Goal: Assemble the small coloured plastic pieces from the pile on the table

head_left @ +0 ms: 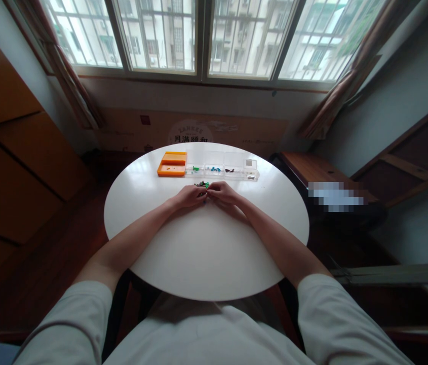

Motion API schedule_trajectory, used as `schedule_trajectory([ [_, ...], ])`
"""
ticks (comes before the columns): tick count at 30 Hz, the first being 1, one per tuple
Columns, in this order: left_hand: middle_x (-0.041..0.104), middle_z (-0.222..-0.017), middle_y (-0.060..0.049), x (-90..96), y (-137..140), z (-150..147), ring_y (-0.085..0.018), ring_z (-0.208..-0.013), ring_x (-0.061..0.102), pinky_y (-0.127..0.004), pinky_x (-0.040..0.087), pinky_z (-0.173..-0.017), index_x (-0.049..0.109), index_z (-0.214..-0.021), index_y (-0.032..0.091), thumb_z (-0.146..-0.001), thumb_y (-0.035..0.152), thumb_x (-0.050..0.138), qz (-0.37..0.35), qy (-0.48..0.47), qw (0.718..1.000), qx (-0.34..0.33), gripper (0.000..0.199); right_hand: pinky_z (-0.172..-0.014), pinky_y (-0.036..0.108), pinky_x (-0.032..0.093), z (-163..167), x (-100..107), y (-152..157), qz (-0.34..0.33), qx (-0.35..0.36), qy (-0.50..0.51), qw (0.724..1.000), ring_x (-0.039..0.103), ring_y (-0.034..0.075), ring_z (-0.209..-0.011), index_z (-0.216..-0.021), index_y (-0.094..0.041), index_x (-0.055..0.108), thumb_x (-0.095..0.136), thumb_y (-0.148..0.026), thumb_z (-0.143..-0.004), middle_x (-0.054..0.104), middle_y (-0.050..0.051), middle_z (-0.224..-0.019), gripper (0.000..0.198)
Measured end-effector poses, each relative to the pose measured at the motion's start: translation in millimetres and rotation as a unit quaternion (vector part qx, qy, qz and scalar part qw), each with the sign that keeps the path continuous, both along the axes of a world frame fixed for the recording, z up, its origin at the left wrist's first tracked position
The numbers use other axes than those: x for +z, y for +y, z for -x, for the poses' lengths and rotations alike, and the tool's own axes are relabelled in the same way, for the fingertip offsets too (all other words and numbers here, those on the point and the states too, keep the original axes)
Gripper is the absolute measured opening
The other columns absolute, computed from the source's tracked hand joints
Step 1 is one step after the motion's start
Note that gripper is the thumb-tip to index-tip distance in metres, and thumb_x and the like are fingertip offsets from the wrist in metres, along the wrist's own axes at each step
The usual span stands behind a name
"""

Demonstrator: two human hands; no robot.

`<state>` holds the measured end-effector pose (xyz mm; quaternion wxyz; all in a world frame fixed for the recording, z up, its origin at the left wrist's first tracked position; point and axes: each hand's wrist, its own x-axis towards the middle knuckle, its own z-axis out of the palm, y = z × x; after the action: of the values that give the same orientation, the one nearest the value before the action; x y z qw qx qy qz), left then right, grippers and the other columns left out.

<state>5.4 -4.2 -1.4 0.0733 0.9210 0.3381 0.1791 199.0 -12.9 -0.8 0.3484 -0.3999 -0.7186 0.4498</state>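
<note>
Near the middle of the white round table [206, 253], my left hand [191, 196] and my right hand [223, 192] meet, fingertips almost touching. Both have their fingers drawn together in a pinch. What lies between the fingers is too small and too hidden to name. A small heap of green and dark pieces [202, 184] lies right at and behind the fingertips, partly covered by my hands. A tiny dark blue piece [204, 202] shows just below the left fingers.
Behind the heap stands an open orange box [171, 173] with a few small bits. To its right, clear boxes hold green pieces [195, 169], blue pieces [215, 169], dark red pieces [229, 171] and pale pieces [251, 177]. A wooden chair [323, 170] stands at the right.
</note>
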Motion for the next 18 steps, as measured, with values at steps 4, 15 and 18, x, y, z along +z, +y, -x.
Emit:
schedule_trajectory([
  [4,0.067,-0.077,-0.002,-0.3,0.3,0.1,-0.013,-0.066,0.057,-0.021,0.034,-0.06,0.067,-0.093,0.02,-0.088,0.04,0.04,0.002,-0.003,1.0,0.0,0.034,-0.053,0.022,0.045,0.0,0.4,-0.1,0.003,-0.005,0.006,1.0,0.056,0.01,-0.054,-0.076,-0.012,0.064,0.066,-0.036,-0.069,0.062,0.0,-0.059,0.025],
  [15,0.068,-0.079,-0.003,-1.5,1.2,-0.1,-0.014,-0.068,0.058,-0.021,0.035,-0.06,0.067,-0.095,0.021,-0.088,0.041,0.039,-0.008,0.008,1.0,0.007,0.035,-0.052,0.022,0.044,0.8,2.6,-2.2,0.006,-0.009,0.008,1.0,0.056,0.01,-0.054,-0.076,-0.012,0.064,0.067,-0.035,-0.068,0.063,0.0,-0.059,0.024],
  [18,0.067,-0.078,-0.002,-2.0,1.7,-0.1,-0.014,-0.068,0.058,-0.021,0.034,-0.06,0.067,-0.094,0.022,-0.088,0.041,0.038,-0.01,0.011,1.0,0.007,0.035,-0.053,0.022,0.044,0.7,3.5,-2.9,0.001,-0.009,0.003,1.0,0.056,0.01,-0.054,-0.076,-0.012,0.065,0.066,-0.035,-0.069,0.063,0.0,-0.06,0.024],
])
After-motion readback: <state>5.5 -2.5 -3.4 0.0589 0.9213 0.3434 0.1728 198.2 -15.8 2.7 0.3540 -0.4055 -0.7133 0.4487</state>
